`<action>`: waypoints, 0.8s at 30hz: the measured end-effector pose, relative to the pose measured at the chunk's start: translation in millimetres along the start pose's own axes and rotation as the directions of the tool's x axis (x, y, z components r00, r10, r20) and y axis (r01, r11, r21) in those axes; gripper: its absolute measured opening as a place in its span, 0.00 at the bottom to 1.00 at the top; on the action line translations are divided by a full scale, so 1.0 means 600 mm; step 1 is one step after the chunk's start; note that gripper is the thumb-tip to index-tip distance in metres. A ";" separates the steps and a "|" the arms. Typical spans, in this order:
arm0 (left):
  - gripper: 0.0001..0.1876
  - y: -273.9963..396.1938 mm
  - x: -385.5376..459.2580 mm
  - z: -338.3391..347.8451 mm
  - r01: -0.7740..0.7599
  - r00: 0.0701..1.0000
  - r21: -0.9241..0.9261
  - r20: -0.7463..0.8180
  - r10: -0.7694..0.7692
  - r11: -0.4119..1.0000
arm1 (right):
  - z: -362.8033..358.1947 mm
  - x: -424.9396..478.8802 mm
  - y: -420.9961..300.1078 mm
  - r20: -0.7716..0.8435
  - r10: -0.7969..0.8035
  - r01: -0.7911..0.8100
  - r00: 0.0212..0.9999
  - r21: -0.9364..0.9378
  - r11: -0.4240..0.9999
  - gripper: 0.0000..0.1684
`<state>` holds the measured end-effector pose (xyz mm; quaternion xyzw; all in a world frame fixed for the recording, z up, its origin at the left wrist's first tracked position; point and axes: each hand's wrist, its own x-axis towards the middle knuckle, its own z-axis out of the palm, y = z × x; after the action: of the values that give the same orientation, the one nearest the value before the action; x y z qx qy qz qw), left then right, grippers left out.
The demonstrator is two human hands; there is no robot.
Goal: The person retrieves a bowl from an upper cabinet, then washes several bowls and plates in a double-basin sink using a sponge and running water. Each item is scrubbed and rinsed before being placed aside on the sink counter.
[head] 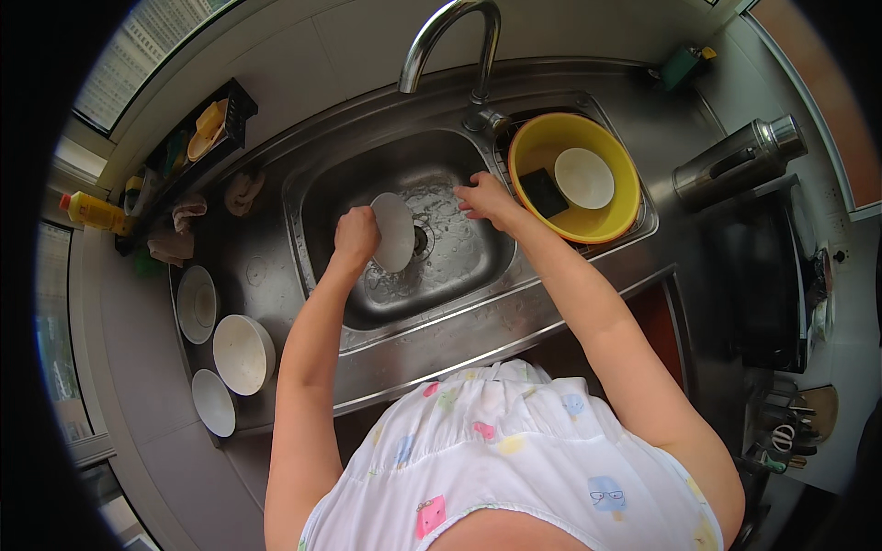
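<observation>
My left hand (357,234) grips the rim of a white dish (394,233), held tilted inside the stainless steel sink (468,275). Water wets the sink's bottom around the drain (422,240). Over the sink's right side is my right hand (485,201), its fingers apart and nothing in them. Close to its right stands a yellow basin (630,206), on a wire rack. A white bowl (584,178) and a dark square pad (544,193) lie in the basin. The chrome faucet (448,27) arches above the sink's back edge; no stream shows from its spout.
Several white bowls and dishes, one a deep bowl (241,355), stand on the left counter. Cloths (172,244) and a yellow bottle (96,212) are near a black rack (241,113). A steel thermos (741,162) lies at right, with a knife holder (785,420) farther forward.
</observation>
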<state>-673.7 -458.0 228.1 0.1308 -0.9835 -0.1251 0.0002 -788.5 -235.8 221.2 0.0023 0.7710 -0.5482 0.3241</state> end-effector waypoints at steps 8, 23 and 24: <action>0.11 0.071 -0.074 0.018 0.224 0.958 -0.957 0.181 -0.222 0.186 | 0.010 -0.108 0.064 0.240 -0.108 -0.044 0.965 0.551 0.834 0.47; 0.19 0.406 0.053 0.115 -0.307 0.948 -0.411 -0.216 0.235 0.859 | -0.350 -0.137 0.071 -0.486 -0.417 0.578 0.768 0.245 0.778 0.30; 0.19 0.424 0.075 0.149 -0.294 0.956 -0.336 -0.099 0.277 0.895 | -0.369 -0.138 0.072 -0.506 -0.435 0.590 0.745 0.196 0.783 0.30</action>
<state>-785.7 -209.6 202.5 -0.0140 -0.9541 -0.2920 0.0657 -818.0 -1.9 268.1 -0.0346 0.6848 -0.7274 -0.0275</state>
